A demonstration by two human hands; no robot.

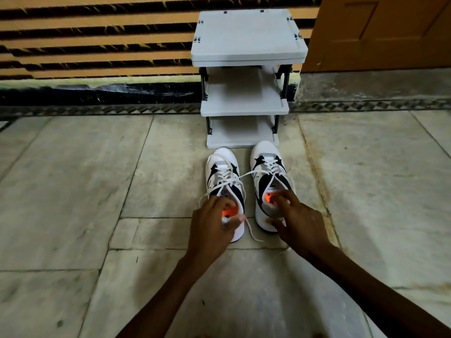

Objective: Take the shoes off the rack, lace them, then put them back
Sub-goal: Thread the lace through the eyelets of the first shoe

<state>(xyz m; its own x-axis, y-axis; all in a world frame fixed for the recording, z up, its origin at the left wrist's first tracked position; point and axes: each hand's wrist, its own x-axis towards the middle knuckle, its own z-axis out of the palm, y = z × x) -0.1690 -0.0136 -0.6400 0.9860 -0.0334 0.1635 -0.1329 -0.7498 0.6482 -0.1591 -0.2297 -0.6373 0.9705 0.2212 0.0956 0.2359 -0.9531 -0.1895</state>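
Two hands, left [212,223] and right [296,222], each grip one of two shoes [223,176] before one rack [246,45]

Left hand [214,222] covers heel and collar of left white-and-black sneaker [223,176]; grip on white lace [251,228] blurred, unclear. Right hand [296,220] hides heel opening of right white-and-black sneaker [267,167] (orange insole only partly visible). Both forearms cut off by bottom edge. Tongue labels too small to read.
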